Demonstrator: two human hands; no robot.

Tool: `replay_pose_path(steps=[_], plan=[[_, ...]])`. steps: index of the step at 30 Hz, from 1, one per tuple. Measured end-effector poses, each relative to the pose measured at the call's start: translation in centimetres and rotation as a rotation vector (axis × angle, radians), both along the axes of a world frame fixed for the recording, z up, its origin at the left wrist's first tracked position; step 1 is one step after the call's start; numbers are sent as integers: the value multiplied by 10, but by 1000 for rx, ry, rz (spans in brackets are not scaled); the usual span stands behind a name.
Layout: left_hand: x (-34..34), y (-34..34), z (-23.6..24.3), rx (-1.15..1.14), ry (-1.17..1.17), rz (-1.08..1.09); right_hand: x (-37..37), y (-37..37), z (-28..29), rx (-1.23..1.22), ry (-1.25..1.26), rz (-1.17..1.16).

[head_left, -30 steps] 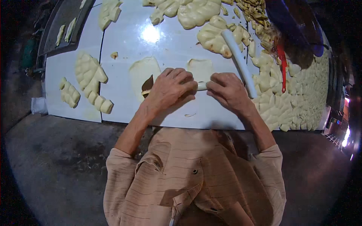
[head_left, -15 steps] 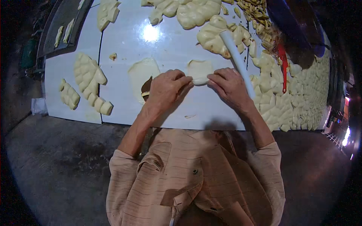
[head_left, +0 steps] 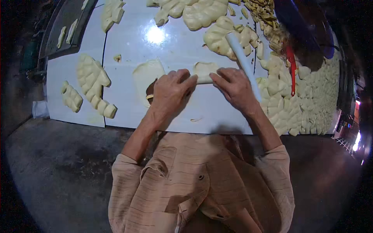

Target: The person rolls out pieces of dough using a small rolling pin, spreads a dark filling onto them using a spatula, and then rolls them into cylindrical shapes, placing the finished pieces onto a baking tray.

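My left hand [head_left: 169, 92] and my right hand [head_left: 233, 86] both rest fingers-down on a flat pale piece of dough [head_left: 204, 72] on the white tabletop [head_left: 175, 42], its near edge folded up under my fingertips. A second flattened dough sheet [head_left: 145, 75] lies just left of my left hand. A small brown-and-yellow object [head_left: 150, 90] shows under my left thumb side; what it is I cannot tell.
A white rolling pin [head_left: 243, 62] lies slanted beside my right hand. Rows of shaped dough pieces [head_left: 91, 79] sit at the left, a big heap [head_left: 307, 105] at the right, lumps [head_left: 194, 11] at the back. A red-handled tool [head_left: 291, 70] and a dark tray [head_left: 64, 27] lie nearby.
Both hands have slid away from me, rolling the dough piece's near edge over; more of the dough now shows beyond my fingers.
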State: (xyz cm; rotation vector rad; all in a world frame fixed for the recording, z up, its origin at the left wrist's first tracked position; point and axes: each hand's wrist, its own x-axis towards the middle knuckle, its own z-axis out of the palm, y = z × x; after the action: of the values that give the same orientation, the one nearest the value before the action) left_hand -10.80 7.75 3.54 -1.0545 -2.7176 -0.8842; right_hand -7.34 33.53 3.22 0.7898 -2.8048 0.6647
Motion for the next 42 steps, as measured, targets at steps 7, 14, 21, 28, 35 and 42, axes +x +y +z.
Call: replay_pose_path(steps=[7,14,21,28,35,42], plan=[[1,1,4,32,30,31,3,5,2,-33,21,39],[-7,-1,2,15,83,-2,2,3,9,-58,12,1],[-11,8,5,13,26,119,-6,-7,9,-63,56,-145],[-24,14,-3,9,91,144,-18,-13,1,4,55,-155],[-23,18,4,-81,44,74,-16,-12,-10,93,99,-104],[-29,19,5,-66,-9,13,-12,-15,1,64,33,-130]])
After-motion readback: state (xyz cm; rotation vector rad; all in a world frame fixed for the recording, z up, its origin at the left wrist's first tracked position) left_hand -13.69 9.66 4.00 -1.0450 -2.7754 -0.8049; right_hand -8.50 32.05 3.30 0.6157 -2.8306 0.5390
